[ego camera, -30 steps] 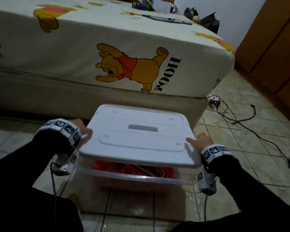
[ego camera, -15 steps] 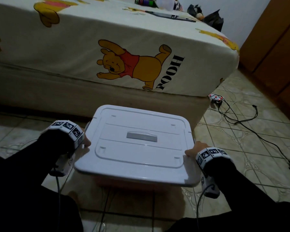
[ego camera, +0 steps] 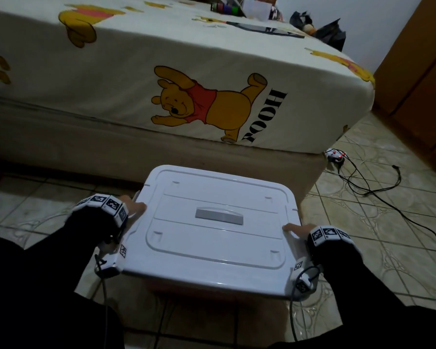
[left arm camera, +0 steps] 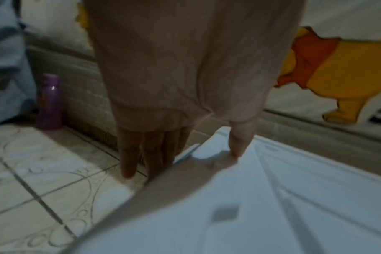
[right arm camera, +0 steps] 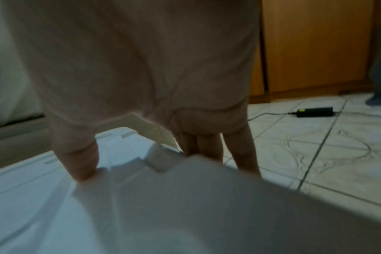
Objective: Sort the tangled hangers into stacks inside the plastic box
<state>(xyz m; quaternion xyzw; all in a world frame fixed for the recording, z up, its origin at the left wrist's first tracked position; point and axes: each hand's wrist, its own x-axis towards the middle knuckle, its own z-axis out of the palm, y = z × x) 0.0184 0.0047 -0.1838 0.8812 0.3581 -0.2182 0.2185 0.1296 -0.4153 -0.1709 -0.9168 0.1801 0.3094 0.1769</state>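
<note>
The white lid (ego camera: 217,222) lies flat on the plastic box, whose clear wall (ego camera: 159,289) barely shows under the near edge. The hangers are hidden beneath it. My left hand (ego camera: 134,207) holds the lid's left edge; in the left wrist view this hand (left arm camera: 185,154) has its thumb (left arm camera: 236,147) on top and its fingers (left arm camera: 141,154) running down the side. My right hand (ego camera: 295,229) holds the right edge the same way; in the right wrist view the right hand (right arm camera: 157,165) has its thumb (right arm camera: 80,165) on the lid, fingers (right arm camera: 244,154) over the rim.
A bed with a cartoon bear sheet (ego camera: 212,109) stands just behind the box. Black cables (ego camera: 363,182) trail over the tiled floor at the right, with a power adapter (right arm camera: 314,111). A purple bottle (left arm camera: 49,101) stands left by the bed base. A wooden wardrobe (ego camera: 425,71) rises at the far right.
The lid was raised at its near edge with red hangers showing under it. Both hands have lowered it, and it now sits flat over the box.
</note>
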